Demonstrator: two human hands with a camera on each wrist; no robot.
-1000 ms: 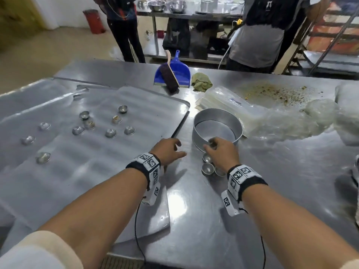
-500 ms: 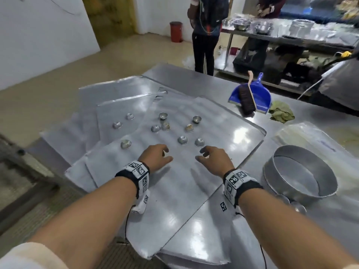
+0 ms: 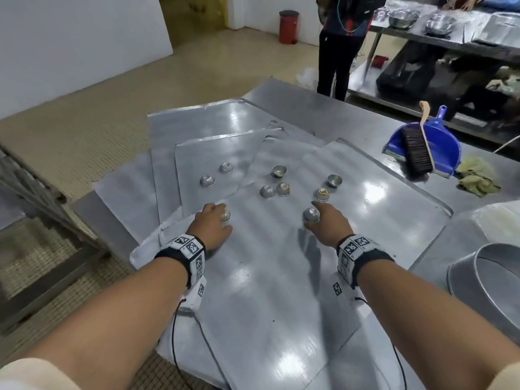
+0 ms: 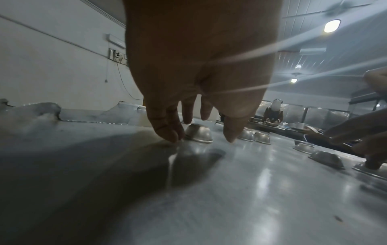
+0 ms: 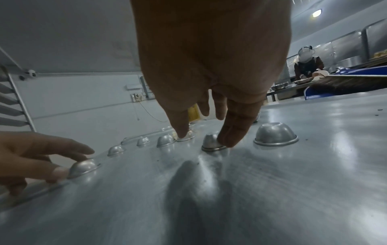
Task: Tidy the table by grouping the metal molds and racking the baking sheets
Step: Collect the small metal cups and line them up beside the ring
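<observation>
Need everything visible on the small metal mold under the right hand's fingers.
The small dome-shaped metal mold is dull silver with a thin flared rim and sits upside down, rim flat on the top baking sheet. The right hand brackets it, thumb and fingertips touching its sides. It stands apart from the neighbouring molds.

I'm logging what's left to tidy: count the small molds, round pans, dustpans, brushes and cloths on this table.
Small metal molds: 9
Large round pan: 1
Blue dustpan: 1
Brush: 1
Crumpled cloth: 1
Total: 13
</observation>
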